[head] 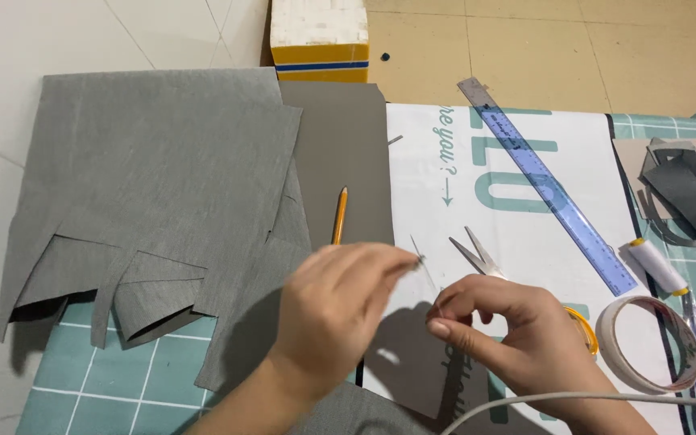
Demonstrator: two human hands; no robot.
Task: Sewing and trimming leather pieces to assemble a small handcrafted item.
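My left hand (340, 310) is raised over the work surface, with its fingertips pinched on a thin needle-like thing (420, 256). My right hand (501, 326) is close beside it with thumb and forefinger pinched together; a fine thread may run between the two hands, too thin to be sure. Both hands hover over a small grey fabric piece (408, 346). Scissors (477, 256) with yellow handles lie open just behind my right hand.
Large grey fabric sheets (163, 185) lie at left. A yellow pencil (339, 216), a blue ruler (549, 187), a white thread spool (658, 266), a tape roll (646, 342), dark grey scraps (690, 197) and a yellow-white box (320, 40) surround the hands.
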